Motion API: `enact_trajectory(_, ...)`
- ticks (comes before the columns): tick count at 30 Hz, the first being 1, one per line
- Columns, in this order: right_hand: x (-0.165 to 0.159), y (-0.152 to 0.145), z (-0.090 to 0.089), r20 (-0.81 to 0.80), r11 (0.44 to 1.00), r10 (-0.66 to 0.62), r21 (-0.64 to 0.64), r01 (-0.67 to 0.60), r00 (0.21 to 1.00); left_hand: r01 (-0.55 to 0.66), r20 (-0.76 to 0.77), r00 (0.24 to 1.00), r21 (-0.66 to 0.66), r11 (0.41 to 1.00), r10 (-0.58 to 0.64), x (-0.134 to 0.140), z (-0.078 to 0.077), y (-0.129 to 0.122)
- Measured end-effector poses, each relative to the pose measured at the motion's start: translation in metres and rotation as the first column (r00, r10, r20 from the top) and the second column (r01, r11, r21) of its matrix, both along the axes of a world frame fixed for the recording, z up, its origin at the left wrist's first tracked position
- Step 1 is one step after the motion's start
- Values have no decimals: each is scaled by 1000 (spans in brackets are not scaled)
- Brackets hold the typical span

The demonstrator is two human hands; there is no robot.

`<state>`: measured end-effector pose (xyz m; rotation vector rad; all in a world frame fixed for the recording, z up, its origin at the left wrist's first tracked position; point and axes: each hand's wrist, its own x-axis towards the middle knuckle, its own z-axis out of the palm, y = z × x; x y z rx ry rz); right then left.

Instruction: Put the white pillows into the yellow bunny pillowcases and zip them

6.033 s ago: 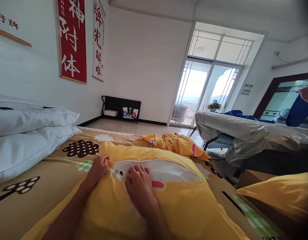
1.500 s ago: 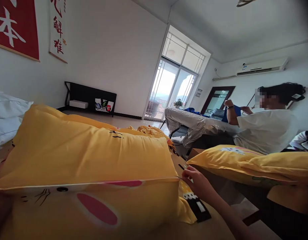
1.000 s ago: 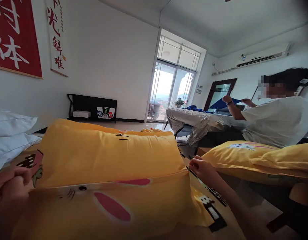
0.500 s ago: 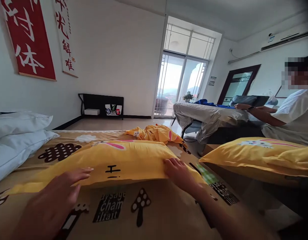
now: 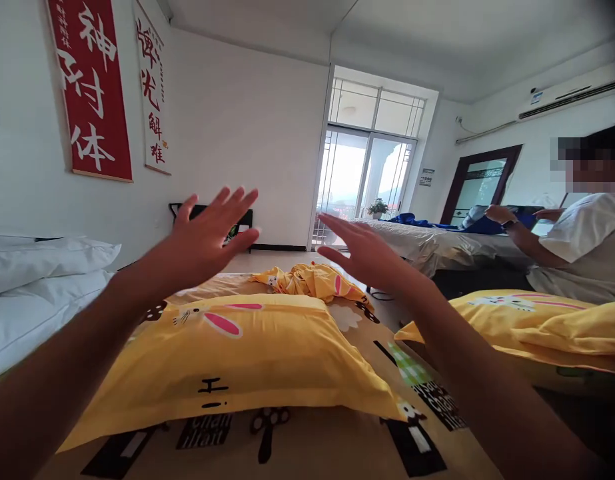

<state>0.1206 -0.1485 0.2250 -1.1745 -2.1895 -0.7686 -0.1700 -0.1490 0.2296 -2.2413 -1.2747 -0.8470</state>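
A yellow pillow point(image 5: 267, 353) with a rabbit print and the letters "Hi" lies flat in front of me on a brown patterned bed cover point(image 5: 307, 447). My left hand point(image 5: 207, 240) is raised above the pillow's far left part, fingers spread, holding nothing. Across from it, my right hand point(image 5: 362, 253) hovers over the far right part, fingers stretched out and free of the cloth. Beyond the pillow sits a crumpled yellow pillowcase point(image 5: 312, 281) with a similar print.
White pillows point(image 5: 42, 300) are stacked at the left. Another yellow pillow point(image 5: 522, 320) lies at the right. Behind it, a person point(image 5: 577, 233) in a white top handles dark blue cloth point(image 5: 524, 221) by a covered table point(image 5: 412, 241). A glass door point(image 5: 362, 173) stands at the back.
Both my hands have lifted off the yellow pillow and moved up and forward, fingers opening. The view has tilted upward. The person at the right has raised the blue cloth.
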Motion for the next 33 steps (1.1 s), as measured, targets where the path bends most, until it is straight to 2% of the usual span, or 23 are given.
enact_trajectory(1,-2,-4,25,-27,997,39,71,-37,999,-15,45,999,130,991,9,-2,23,-2)
enact_trajectory(2,-1,-7,43,-68,989,76,135,-66,995,-37,93,996,236,971,15,-6,40,0)
enact_trajectory(3,1,-5,52,-121,979,107,188,-83,987,-64,144,989,308,949,20,-13,48,7)
enact_trajectory(4,4,1,50,-184,971,127,226,-84,975,-96,197,980,339,936,29,-20,44,19)
enact_trajectory(5,6,11,36,-251,970,131,234,-71,959,-137,249,967,318,938,56,-27,28,35)
enact_trajectory(6,8,26,9,-320,978,110,205,-44,941,-176,291,952,256,951,97,-32,1,52)
enact_trajectory(7,8,44,-29,-376,991,64,132,-15,924,-238,315,931,133,962,187,-36,-38,71)
enact_trajectory(8,5,62,-76,-411,1000,-10,-5,8,912,-312,280,905,-72,947,320,-38,-83,89)
enact_trajectory(9,1,80,-128,-432,980,-133,-194,52,892,-344,155,903,-296,891,400,-39,-132,104)
enact_trajectory(10,-3,97,-179,-421,907,-287,-410,102,861,-348,87,905,-411,843,416,-40,-181,117)
enact_trajectory(11,-7,111,-225,-404,854,-356,-506,118,842,-350,41,908,-475,807,418,-42,-224,128)
enact_trajectory(12,-9,123,-263,-394,823,-391,-554,125,832,-354,-1,910,-521,777,414,-45,-258,138)
enact_trajectory(13,-8,133,-292,-387,802,-411,-585,125,825,-362,-49,914,-548,754,404,-49,-283,148)
enact_trajectory(14,-4,141,-311,-387,789,-419,-603,118,821,-364,-90,920,-563,742,382,-56,-299,157)
enact_trajectory(16,13,151,-326,-395,781,-414,-617,97,820,-347,-132,932,-598,723,339,-69,-307,173)
enact_trajectory(18,31,153,-327,-409,780,-409,-621,79,816,-320,-127,942,-614,721,310,-80,-302,184)
enact_trajectory(21,45,148,-332,-441,780,-428,-621,77,789,-309,-108,945,-594,743,308,-84,-299,187)
enact_trajectory(26,41,144,-350,-499,800,-437,-596,69,748,-272,-8,947,-550,789,321,-80,-311,177)
enact_trajectory(30,42,145,-349,-528,806,-449,-588,72,721,-327,67,911,-486,811,408,-68,-314,162)
enact_trajectory(33,48,138,-345,-531,791,-509,-598,126,677,-369,143,881,-391,843,452,-64,-307,148)
